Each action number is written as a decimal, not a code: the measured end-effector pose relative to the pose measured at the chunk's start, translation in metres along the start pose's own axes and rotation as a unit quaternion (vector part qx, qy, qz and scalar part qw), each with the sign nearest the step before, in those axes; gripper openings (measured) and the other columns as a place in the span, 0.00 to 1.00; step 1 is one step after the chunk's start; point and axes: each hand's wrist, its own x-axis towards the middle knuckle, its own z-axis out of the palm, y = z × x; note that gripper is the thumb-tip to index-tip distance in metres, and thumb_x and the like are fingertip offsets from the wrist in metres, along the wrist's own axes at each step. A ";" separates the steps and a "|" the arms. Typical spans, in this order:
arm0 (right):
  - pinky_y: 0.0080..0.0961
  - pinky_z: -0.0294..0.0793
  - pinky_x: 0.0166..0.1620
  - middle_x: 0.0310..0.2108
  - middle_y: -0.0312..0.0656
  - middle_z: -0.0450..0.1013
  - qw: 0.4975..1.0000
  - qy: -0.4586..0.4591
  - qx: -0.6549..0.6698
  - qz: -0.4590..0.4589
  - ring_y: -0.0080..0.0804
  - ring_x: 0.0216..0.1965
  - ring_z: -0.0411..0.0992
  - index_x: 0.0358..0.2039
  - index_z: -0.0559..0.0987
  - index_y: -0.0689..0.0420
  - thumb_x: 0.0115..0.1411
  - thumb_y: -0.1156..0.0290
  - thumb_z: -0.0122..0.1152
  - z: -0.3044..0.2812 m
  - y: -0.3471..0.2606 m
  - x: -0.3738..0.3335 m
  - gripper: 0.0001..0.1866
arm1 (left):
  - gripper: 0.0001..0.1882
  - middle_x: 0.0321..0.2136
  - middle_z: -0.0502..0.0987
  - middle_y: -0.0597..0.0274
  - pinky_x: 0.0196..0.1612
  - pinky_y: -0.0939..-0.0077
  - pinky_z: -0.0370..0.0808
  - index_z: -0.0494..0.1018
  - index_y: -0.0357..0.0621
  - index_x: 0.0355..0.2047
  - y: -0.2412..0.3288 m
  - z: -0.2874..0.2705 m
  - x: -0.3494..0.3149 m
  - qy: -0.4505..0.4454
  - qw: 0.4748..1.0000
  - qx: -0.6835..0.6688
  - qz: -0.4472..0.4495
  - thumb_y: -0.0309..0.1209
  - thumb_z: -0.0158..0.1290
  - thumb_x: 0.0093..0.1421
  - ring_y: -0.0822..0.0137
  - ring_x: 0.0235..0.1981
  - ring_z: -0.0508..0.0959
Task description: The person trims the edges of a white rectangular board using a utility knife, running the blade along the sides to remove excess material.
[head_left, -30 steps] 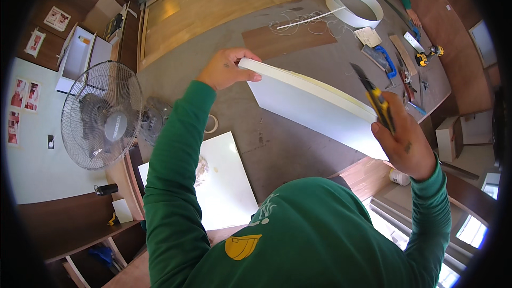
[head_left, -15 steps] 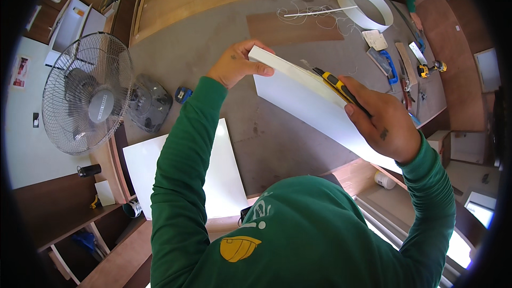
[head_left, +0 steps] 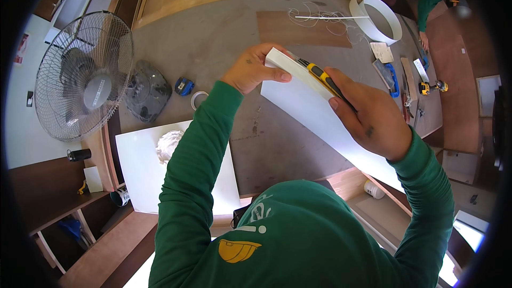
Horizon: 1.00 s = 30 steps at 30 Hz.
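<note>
A long white board (head_left: 325,122) stands tilted on its edge in front of me, running from upper left to lower right. Its far end is gripped by my left hand (head_left: 256,69), thumb on the near face and fingers behind. In my right hand (head_left: 368,112) is a yellow-and-black utility knife (head_left: 321,78), lying along the board's narrow top edge. The knife's tip points toward my left hand and is close to it. Whether the blade touches the edge is too fine to make out.
A second white panel (head_left: 133,165) with a whitish wad (head_left: 168,146) lies left. Nearby are a fan (head_left: 96,88), tape measure (head_left: 184,86) and tape roll (head_left: 199,100). Coiled white edging (head_left: 397,21), a blue-handled tool (head_left: 393,80) and a drill (head_left: 433,87) lie right. A co-worker's arm (head_left: 426,8) reaches in.
My right hand has slid the knife along the edge toward the board's far end, nearer my left hand. The view has shifted, and the wad and tape roll now show.
</note>
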 end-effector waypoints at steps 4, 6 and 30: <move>0.41 0.76 0.41 0.37 0.58 0.77 0.999 -0.040 -0.007 0.011 0.57 0.35 0.77 0.65 0.67 0.62 0.71 0.69 0.54 -0.006 -0.004 0.013 0.24 | 0.27 0.42 0.82 0.66 0.54 0.69 0.74 0.78 0.45 0.48 -0.002 -0.001 -0.003 -0.005 1.000 -0.006 0.002 0.24 0.74 0.46 0.70 0.47 0.79; 0.41 0.76 0.41 0.37 0.58 0.77 0.999 -0.048 -0.003 0.008 0.58 0.36 0.77 0.65 0.68 0.62 0.71 0.69 0.54 -0.006 -0.005 0.017 0.24 | 0.28 0.42 0.82 0.66 0.54 0.69 0.74 0.78 0.45 0.49 -0.002 -0.001 -0.005 -0.005 1.000 -0.013 0.002 0.25 0.74 0.46 0.70 0.47 0.79; 0.40 0.75 0.39 0.35 0.58 0.77 0.996 -0.088 0.019 0.013 0.55 0.32 0.78 0.64 0.68 0.63 0.71 0.69 0.53 -0.012 -0.015 0.037 0.23 | 0.28 0.42 0.83 0.64 0.52 0.71 0.75 0.77 0.44 0.49 0.006 -0.001 -0.004 -0.036 0.999 -0.025 -0.016 0.26 0.74 0.46 0.70 0.45 0.81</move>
